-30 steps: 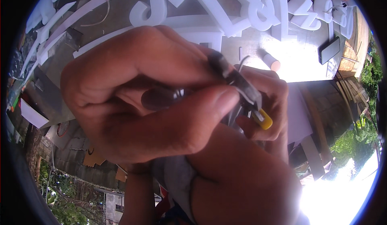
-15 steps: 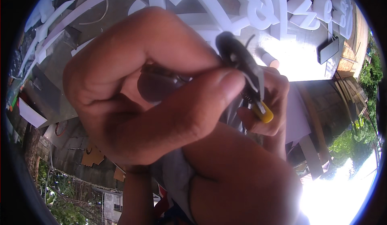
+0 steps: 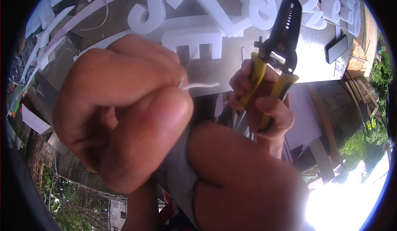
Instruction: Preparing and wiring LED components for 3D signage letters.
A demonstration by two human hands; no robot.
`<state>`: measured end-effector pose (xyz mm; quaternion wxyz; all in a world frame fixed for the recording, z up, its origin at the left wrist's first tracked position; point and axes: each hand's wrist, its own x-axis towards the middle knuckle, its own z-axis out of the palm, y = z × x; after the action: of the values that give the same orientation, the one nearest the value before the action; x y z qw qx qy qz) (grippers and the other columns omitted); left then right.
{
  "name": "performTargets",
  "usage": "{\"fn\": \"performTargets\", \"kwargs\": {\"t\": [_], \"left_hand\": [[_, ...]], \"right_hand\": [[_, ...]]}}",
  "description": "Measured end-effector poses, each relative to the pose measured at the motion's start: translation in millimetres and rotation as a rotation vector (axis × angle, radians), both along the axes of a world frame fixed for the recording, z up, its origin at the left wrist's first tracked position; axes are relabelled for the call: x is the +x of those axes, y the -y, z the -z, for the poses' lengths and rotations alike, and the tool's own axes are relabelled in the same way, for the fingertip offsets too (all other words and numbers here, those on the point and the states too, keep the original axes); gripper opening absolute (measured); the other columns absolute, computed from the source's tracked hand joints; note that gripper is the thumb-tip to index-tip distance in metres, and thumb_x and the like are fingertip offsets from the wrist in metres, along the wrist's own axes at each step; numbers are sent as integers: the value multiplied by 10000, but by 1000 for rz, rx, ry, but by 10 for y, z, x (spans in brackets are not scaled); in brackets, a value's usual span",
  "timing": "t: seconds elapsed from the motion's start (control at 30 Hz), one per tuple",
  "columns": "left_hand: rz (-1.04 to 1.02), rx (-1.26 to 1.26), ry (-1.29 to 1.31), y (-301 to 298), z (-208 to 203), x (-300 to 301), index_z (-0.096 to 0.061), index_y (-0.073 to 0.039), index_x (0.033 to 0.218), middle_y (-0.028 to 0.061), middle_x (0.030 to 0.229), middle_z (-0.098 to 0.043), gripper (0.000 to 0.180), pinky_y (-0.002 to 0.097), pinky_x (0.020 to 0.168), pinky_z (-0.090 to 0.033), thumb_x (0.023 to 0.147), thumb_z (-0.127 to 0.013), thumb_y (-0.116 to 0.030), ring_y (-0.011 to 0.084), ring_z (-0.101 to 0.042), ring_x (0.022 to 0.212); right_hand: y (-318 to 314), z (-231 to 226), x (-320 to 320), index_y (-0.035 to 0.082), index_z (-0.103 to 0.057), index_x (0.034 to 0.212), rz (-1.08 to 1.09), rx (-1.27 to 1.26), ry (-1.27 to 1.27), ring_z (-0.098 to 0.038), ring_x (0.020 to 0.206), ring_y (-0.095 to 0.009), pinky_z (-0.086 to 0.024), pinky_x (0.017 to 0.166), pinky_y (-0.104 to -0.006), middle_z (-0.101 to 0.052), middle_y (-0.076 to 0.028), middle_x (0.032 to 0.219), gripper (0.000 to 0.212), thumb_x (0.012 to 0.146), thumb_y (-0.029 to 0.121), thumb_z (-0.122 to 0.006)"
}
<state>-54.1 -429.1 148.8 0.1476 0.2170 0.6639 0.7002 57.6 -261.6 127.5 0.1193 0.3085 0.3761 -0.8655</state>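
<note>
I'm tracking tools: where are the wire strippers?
In the head view, the wire strippers are right of centre, in the right hand, left of the phone.

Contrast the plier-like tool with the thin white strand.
Look: the plier-like tool has a dark head and yellow-and-black handles; the thin white strand is plain white.
Size: the tool is far longer and thicker than the slender strand.
Pose: the tool points head up, handles spread; the strand sticks out sideways, slightly wavy.
Shared: both are held, the tool in the right hand, the strand in the left hand.

Pliers [image 3: 283,43] now apart from left hand [image 3: 132,102]
</note>
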Motion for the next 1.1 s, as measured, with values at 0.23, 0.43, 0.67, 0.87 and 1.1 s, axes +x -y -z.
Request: {"fn": "performTargets", "kwargs": {"t": [0.23,0.43,0.67,0.87,1.1], "left_hand": [[-140,41,-13,-167,181,112,-513,33,831,139,732,-541,192,280,522,-371,872,-511,-155,176,-456,620],[-335,-38,-32,-384,179,207,-577,61,869,170,771,-596,183,285,566,-454,832,-537,-113,195,-548,645],[-504,17,-35,-526,244,345,-586,73,846,147,803,-607,123,239,678,-449,769,-614,-19,144,-565,698],[-332,99,102,-503,78,267,-585,67,823,140,862,-612,90,212,711,-436,747,-626,41,120,-575,745],[-314,108,206,-445,155,261,-572,64,800,164,883,-626,91,224,707,-451,730,-629,73,131,-590,736]], "right_hand": [[-258,117,181,-138,-513,1127,-246,232,-310,-519,868,-163,-446,713,-277,-537,-175,1040,651,500,37,-504],[-61,75,47,-131,-512,1145,-24,297,-387,-545,955,-222,-405,880,-303,-548,-189,1074,683,483,35,-518],[-47,53,25,-124,-528,1132,-65,348,-383,-543,926,-207,-399,852,-290,-559,-165,1029,680,474,47,-525],[-55,45,20,-116,-544,1119,-105,397,-375,-541,898,-192,-393,823,-277,-569,-141,983,677,465,58,-532],[-58,72,52,-110,-556,1111,-105,426,-384,-549,895,-185,-393,820,-272,-584,-136,974,670,463,58,-536]]}}
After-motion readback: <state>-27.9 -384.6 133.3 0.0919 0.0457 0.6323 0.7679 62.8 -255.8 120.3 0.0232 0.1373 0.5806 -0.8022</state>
